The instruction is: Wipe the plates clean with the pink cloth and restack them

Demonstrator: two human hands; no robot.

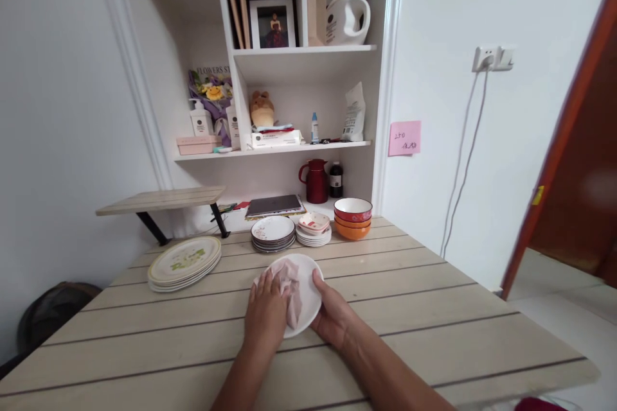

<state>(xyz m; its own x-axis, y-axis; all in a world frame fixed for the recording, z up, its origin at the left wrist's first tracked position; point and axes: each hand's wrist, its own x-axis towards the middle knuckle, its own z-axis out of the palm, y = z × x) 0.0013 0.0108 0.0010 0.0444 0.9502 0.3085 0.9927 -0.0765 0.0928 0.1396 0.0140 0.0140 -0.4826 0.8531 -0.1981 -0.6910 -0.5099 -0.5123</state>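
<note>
A white plate is tilted above the near middle of the table, its face turned up. My right hand grips its right rim, thumb on the upper side and the other fingers underneath. On the plate's left half lies a crumpled pale pink cloth. My left hand presses this cloth against the plate, its fingers stretched over the fabric. Beyond the hands stand a stack of dark-rimmed plates, a stack of small white dishes and stacked red and orange bowls.
Large plates with a green pattern are stacked at the left, near a small raised wooden shelf. Behind the dishes are a closed laptop, a dark red jug and a dark bottle. White shelving rises above.
</note>
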